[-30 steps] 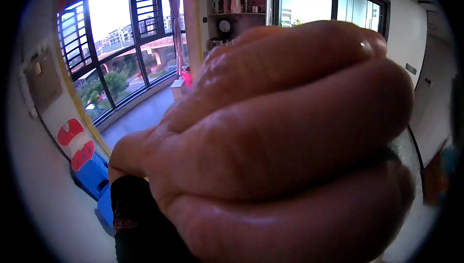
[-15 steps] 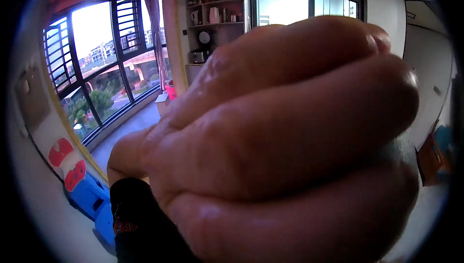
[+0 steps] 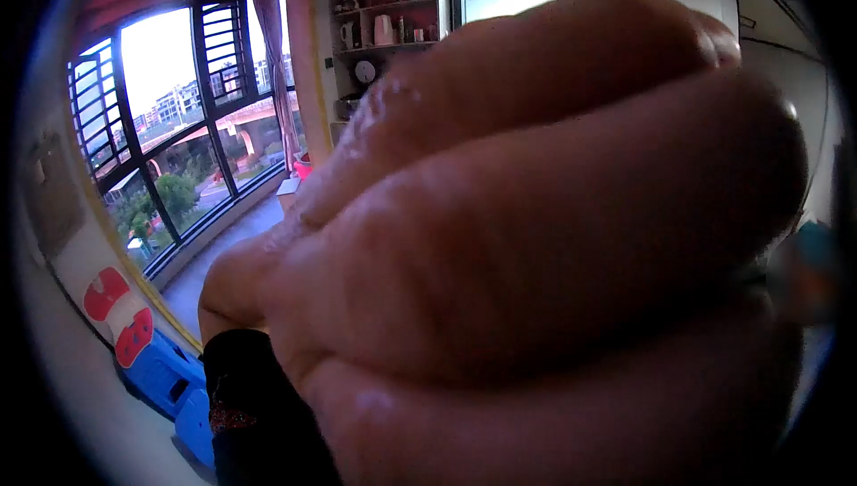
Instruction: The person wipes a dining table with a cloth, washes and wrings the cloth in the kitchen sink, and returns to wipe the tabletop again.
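Observation:
My left hand (image 3: 500,236) fills most of the view, very close to the camera. It reaches in from the lower left, out of a black sleeve (image 3: 259,406), with its back towards me. The fingers are bent and pressed together, pointing right. My thumb and palm are hidden, so anything held inside cannot be seen. My right hand does not show.
Tall dark-framed windows (image 3: 170,120) stand at the left. Beneath them are a blue plastic stool (image 3: 161,374) and a red and white item (image 3: 120,316). Wall shelves (image 3: 388,8) at the back carry kettles and jars. A teal thing (image 3: 814,240) shows at the right.
My left hand has come slightly higher and looms larger, covering more of the back window and the right side. The room has shifted slightly left in view.

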{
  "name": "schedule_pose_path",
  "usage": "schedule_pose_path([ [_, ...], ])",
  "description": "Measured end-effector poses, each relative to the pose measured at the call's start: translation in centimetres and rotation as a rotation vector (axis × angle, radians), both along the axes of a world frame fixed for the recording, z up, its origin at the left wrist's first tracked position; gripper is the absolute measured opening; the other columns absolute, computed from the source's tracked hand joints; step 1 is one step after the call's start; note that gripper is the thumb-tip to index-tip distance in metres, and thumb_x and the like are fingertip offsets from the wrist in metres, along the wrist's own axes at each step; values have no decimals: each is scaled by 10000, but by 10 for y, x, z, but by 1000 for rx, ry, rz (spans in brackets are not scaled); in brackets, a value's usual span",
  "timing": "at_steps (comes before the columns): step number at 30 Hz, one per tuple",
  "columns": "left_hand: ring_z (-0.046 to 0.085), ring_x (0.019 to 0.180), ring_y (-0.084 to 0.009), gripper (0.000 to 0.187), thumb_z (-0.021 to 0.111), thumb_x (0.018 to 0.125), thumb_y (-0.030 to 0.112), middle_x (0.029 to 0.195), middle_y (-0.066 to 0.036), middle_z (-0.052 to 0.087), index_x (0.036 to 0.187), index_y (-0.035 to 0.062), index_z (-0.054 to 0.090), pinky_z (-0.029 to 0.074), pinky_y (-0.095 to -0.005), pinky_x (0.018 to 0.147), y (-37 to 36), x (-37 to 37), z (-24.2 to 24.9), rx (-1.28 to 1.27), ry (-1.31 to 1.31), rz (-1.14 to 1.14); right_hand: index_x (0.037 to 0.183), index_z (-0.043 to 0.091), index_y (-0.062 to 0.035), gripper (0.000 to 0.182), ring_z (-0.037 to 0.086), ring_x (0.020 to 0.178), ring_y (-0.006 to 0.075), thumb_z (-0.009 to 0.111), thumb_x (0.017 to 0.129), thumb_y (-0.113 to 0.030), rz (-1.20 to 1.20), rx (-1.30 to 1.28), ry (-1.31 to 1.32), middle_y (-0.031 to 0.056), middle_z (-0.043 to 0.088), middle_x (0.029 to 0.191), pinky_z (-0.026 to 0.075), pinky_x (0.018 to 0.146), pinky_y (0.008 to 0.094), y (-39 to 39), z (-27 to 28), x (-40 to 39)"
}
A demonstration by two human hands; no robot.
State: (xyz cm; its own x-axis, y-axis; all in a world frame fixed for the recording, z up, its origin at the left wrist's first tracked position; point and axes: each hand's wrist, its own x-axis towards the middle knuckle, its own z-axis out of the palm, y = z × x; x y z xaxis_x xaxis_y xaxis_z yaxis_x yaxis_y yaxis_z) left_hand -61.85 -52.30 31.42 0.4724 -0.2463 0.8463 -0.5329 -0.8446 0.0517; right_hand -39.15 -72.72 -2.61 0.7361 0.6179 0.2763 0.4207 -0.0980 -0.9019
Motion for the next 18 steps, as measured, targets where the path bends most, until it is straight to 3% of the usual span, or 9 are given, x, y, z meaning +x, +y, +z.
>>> schedule_pose_path([
  [1,527,1055,-270,767,789,604,263,1149,-153,515,1213,10,396,417,-361,902,2,0,1,0,-1,-3,1329,296,0,875,494,1085,241,779,617,-164,13,25,62,167,480,1200,397,919,328,-1,0,-3],
  [4,524,1060,-269,777,790,603,265,1156,-153,512,1219,11,391,414,-360,906,4,-8,5,6,25,-16,1333,298,-10,902,477,1105,231,803,616,-224,2,-33,-84,165,458,1227,391,923,328,-3,-5,-2],
  [10,518,1071,-267,796,791,600,268,1170,-153,505,1231,13,381,408,-358,915,17,-47,7,-26,58,-25,1337,301,-27,847,500,1061,224,754,634,-160,90,-118,115,147,480,1191,408,897,316,3,13,-12],
  [14,514,1079,-266,808,792,598,271,1180,-153,500,1240,14,374,404,-357,921,38,-75,-13,-189,60,107,1345,297,-47,791,532,988,195,677,652,-77,196,-161,131,115,517,1125,447,830,283,24,6,-11],
  [15,513,1081,-265,811,793,597,272,1182,-153,499,1242,14,373,402,-357,923,44,-81,-21,-263,66,156,1348,298,-59,793,533,977,194,675,650,-71,167,-369,134,111,527,1105,442,834,287,28,21,-12],
  [18,523,1056,-217,921,837,527,241,1161,-116,507,1272,22,342,395,-310,920,62,-96,-57,-481,104,317,1351,293,-54,793,530,987,196,657,647,-59,272,-294,77,110,524,1109,436,849,297,37,13,-4],
])
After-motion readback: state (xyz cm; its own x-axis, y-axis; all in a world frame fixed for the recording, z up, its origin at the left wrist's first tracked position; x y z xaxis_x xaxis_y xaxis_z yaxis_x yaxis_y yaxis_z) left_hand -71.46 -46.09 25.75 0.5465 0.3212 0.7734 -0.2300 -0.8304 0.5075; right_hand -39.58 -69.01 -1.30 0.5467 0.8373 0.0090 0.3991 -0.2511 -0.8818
